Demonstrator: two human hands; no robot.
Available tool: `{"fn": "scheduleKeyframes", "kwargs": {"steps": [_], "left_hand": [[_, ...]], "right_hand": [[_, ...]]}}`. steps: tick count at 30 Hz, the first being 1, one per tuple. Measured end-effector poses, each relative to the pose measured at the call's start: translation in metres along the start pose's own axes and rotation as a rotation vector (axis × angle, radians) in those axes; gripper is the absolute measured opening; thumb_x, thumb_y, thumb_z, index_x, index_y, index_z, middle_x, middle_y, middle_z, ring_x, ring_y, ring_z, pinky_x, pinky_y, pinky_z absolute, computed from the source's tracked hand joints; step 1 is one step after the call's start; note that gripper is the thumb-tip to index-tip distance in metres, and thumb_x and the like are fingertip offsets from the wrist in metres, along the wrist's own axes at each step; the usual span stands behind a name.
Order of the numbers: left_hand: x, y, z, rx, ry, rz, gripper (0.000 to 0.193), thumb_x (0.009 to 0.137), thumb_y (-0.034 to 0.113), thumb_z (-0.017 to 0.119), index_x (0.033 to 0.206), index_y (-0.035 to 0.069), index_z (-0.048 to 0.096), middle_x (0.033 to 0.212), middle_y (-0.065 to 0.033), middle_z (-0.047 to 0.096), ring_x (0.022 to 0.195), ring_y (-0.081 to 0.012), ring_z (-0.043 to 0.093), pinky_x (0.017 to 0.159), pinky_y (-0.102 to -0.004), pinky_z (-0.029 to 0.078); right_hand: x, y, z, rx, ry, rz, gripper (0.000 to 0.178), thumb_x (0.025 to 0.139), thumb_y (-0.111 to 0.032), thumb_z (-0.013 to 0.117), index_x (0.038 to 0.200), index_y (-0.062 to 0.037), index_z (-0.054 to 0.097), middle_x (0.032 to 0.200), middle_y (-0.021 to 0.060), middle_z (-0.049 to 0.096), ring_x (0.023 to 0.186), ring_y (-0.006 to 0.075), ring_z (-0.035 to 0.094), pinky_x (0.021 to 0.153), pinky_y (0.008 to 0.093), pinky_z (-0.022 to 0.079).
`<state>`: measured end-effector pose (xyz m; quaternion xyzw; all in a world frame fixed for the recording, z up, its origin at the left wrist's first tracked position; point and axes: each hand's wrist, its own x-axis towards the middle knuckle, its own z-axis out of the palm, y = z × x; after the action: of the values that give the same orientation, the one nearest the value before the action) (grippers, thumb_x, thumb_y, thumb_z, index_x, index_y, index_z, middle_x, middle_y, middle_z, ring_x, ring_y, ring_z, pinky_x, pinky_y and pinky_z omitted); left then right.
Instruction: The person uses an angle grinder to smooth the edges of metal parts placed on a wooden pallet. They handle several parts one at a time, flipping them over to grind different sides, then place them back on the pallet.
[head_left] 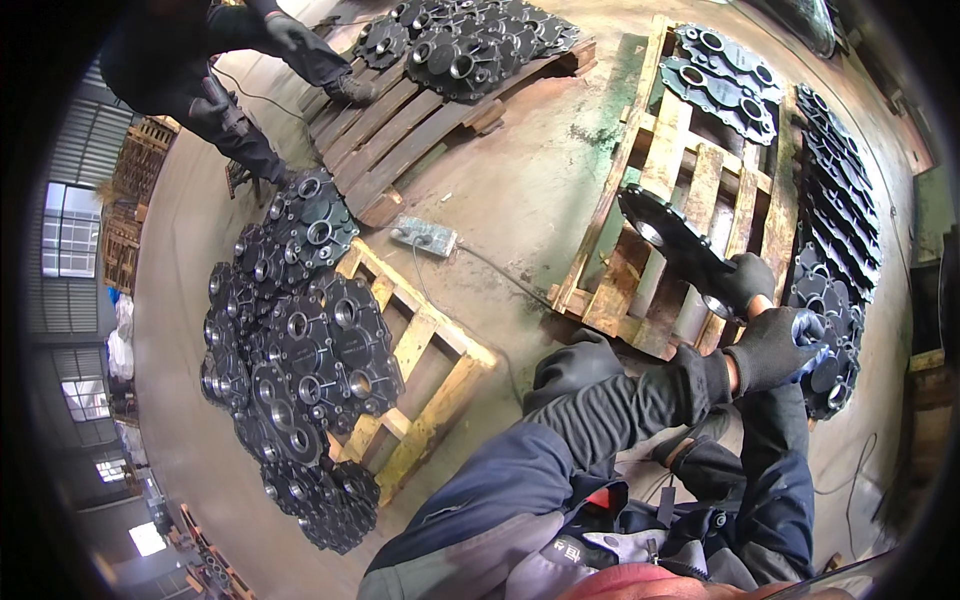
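A black cast cover plate (685, 248) with round openings is tilted on edge over the wooden pallet (705, 180). My right hand (748, 284), in a dark glove, is closed on its near end. Across my right wrist lies my left hand (768, 350), also gloved in dark grey. Its fingers are closed around a crumpled blue cloth (809, 332). Two more cover plates (718, 100) lie flat at the pallet's far end. A row of stacked cover plates (835, 200) runs along the pallet's right side.
On the left, a yellowish pallet (440, 400) carries piled black castings (310, 345). Another pallet (385, 140) with castings stands farther back, beside a co-worker in dark clothes (165, 70). A power strip (425, 236) and its cable lie on the floor between the pallets.
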<state>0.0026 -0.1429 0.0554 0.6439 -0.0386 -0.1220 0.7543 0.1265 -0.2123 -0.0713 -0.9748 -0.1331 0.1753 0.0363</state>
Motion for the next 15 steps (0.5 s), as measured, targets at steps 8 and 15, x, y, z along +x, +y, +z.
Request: {"fn": "scheduleKeyframes", "kwargs": {"steps": [8,15], "left_hand": [[0.006,-0.027,0.008,0.039,0.136,0.174,0.028,0.092,0.026,0.079,0.108,0.002,0.076,0.098,-0.0170,0.078,0.089,-0.0281,0.077,0.084,-0.0372,0.059],[0.009,-0.026,0.010,-0.025,0.134,0.154,0.023,0.093,0.023,0.077,0.103,0.002,0.077,0.096,-0.0168,0.079,0.087,-0.0260,0.077,0.080,-0.0368,0.058]], "right_hand": [[-0.008,-0.011,-0.002,0.011,-0.008,-0.010,0.042,0.081,-0.047,0.079,0.100,-0.0094,0.084,0.095,0.0224,0.078,0.094,0.0405,0.077,0.086,0.0483,0.059],[-0.003,-0.001,0.009,-0.011,0.015,0.000,0.041,0.082,-0.047,0.076,0.099,-0.0113,0.084,0.098,0.0211,0.078,0.095,0.0401,0.076,0.086,0.0488,0.059]]}}
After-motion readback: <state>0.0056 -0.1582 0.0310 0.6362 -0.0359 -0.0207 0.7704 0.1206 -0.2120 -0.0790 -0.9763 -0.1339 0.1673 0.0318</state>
